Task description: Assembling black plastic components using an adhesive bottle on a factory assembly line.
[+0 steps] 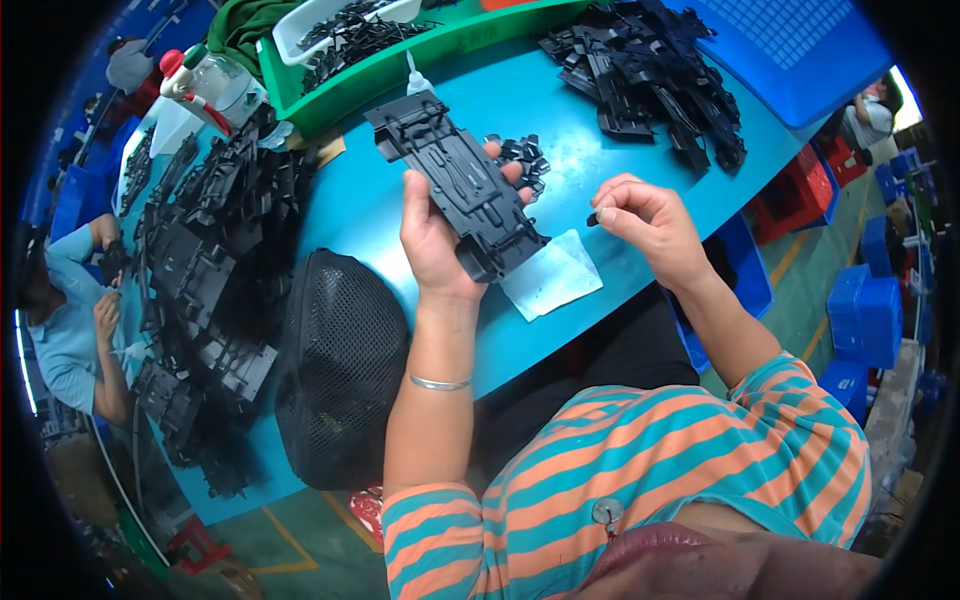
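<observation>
My left hand [438, 240] grips a black plastic chassis-like part [455, 185], long and flat with moulded ribs, tilted above the blue table [360, 225]. Its fingers wrap round the far edge and the thumb presses the near one. To the right, my right hand [650, 225] pinches a small black piece [593, 218] between thumb and fingertips, apart from the chassis part. Beyond the left hand lies a small heap of black plastic pieces [525, 163], partly hidden by the fingers. A white sheet of paper or cloth [555, 280] lies below, between the hands.
Heaps of black moulded parts lie at left [215, 240] and far right [650, 75]. A green tray [330, 105] stands at the back beside a clear bottle [222, 88]. A black mesh bag [345, 360] sits by my left forearm. Another person [75, 310] works at far left.
</observation>
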A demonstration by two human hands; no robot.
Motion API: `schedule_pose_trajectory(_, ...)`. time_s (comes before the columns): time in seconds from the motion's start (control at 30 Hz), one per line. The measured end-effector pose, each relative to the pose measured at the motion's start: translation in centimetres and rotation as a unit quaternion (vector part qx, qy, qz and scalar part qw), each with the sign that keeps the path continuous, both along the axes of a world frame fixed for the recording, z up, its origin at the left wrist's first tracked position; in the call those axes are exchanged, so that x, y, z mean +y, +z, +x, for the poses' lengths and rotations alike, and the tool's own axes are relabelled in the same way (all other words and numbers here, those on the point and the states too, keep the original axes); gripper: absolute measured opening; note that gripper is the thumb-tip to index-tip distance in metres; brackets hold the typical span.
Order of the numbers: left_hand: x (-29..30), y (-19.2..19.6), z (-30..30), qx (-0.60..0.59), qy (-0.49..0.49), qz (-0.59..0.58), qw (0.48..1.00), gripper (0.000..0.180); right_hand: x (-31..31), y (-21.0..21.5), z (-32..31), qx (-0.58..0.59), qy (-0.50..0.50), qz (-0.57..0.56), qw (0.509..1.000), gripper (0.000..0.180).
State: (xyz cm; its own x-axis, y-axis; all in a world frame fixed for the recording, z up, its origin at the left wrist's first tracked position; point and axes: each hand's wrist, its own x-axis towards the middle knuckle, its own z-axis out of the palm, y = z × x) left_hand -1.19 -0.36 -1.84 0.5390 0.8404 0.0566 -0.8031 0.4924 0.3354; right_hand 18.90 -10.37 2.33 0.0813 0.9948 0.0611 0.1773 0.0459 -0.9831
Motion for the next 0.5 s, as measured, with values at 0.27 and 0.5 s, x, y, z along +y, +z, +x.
schedule_pose_trajectory(0.27,0.0,-0.1,0.0,0.001,-0.023,0.024,0.999,0.065,1.8,1.4,0.6,0.060,-0.006,0.040,0.997,0.008)
schedule_pose_trajectory(0.5,-0.2,1.3,0.2,-0.019,-0.057,0.024,0.998,0.064,3.2,1.5,0.5,0.040,-0.009,0.101,0.994,0.012)
